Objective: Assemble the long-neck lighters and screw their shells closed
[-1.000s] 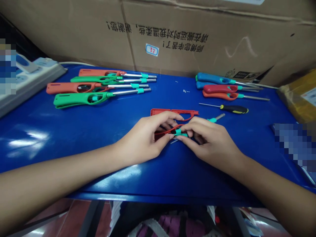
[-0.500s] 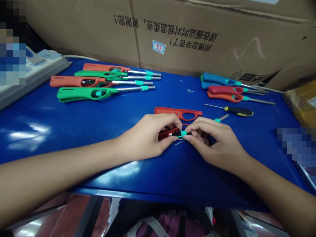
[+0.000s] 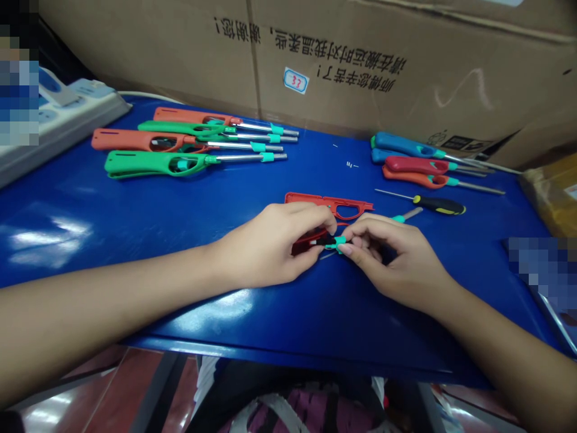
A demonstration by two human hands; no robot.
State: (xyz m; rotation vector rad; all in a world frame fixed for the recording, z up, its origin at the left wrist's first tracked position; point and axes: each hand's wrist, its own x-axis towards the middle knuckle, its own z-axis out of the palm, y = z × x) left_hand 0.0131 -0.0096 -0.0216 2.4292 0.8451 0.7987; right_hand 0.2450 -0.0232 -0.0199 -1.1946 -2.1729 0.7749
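My left hand (image 3: 279, 246) curls its thumb and fingers around a red lighter casing half (image 3: 304, 245), partly hidden by the hand. Between both hands lies a black igniter piece (image 3: 325, 242) with a white tip, joined to a teal trigger (image 3: 339, 242). My right hand (image 3: 390, 249) pinches the teal trigger between thumb and forefinger. Just behind the hands rests the other red casing half (image 3: 356, 207), inner side up. A metal lighter tube (image 3: 412, 213) with a teal collar shows beyond the right knuckles.
Several green and orange lighters (image 3: 153, 162) lie at the back left, and several blue, red and orange ones (image 3: 412, 163) at the back right. A black-yellow screwdriver (image 3: 439, 204) and tiny screws (image 3: 350, 165) lie nearby. A cardboard box (image 3: 315, 36) borders the blue table (image 3: 135, 210); a power strip (image 3: 85, 108) sits left.
The whole view has shifted slightly. Both hands keep almost the same grip, with the teal trigger and black igniter a touch deeper between the fingers.
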